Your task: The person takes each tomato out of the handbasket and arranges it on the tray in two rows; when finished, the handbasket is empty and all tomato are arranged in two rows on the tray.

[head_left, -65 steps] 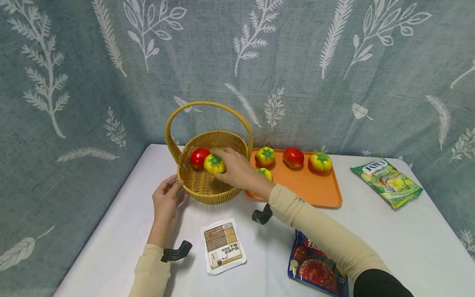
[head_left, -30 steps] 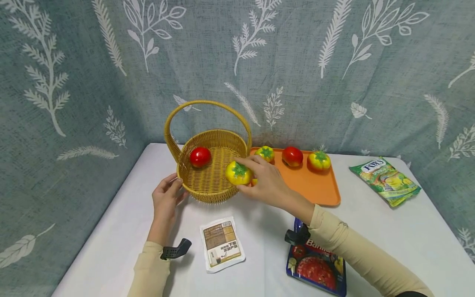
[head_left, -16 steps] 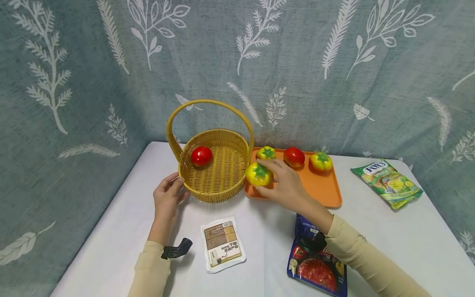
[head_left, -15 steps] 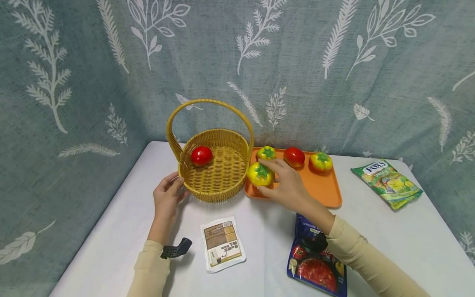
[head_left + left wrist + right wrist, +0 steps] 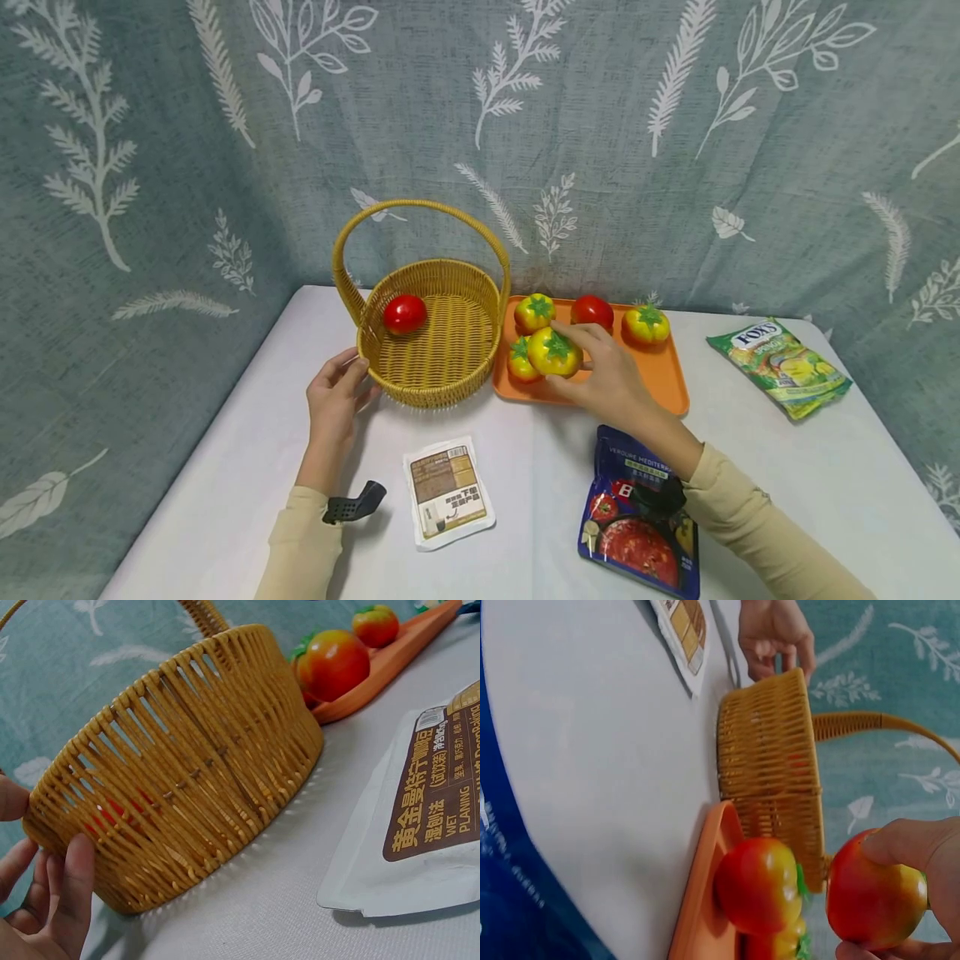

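Note:
My right hand (image 5: 611, 375) pinches a yellow-and-red tomato (image 5: 554, 352) with a green star-shaped top, held above the orange tray (image 5: 637, 387). In the right wrist view the held tomato (image 5: 874, 892) shows its red underside between thumb and fingers. Below and left of it, a second tomato (image 5: 522, 360) lies on the tray. A woven basket (image 5: 431, 396) with a tall handle stands left of the tray. My left hand (image 5: 333, 400) grips its left rim, and the left wrist view shows the fingers (image 5: 71, 881) against the wicker wall. One red tomato (image 5: 405, 314) lies inside the basket.
Along the tray's back lie a yellow tomato (image 5: 535, 313), a red one (image 5: 592, 312) and another yellow one (image 5: 646, 324). A white-edged packet (image 5: 450, 492) lies in front of the basket. A blue pouch (image 5: 637, 517) lies under the right forearm; a green candy bag (image 5: 780, 367) is far right.
My right hand has carried the tomato out of the basket and rightward over the tray. The tray's front-left tomato has come into view. My left hand stays on the basket rim.

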A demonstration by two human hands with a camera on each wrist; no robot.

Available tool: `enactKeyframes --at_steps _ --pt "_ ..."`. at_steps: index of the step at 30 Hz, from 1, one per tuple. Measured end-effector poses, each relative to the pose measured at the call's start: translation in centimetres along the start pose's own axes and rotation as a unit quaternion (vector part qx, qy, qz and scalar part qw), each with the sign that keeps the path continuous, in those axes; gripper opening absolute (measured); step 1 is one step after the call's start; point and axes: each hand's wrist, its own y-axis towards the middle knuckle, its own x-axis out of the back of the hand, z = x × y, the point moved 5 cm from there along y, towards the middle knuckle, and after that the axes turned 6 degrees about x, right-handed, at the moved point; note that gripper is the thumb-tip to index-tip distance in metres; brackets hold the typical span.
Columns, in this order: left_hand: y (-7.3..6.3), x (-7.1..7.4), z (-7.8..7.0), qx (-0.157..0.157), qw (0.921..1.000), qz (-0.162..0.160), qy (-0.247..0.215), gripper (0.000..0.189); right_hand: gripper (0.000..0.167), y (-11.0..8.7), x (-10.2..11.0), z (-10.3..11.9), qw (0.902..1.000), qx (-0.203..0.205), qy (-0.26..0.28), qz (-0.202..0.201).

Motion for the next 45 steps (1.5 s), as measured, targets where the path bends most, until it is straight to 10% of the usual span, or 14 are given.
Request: enactKeyframes --at_steps 45 --pt "0.1 0.0 0.2 -0.004 1.0 -0.004 0.008 0.038 0.07 -2.1 0.0 -7.7 0.9873 -0.108 -0.08 0.085"
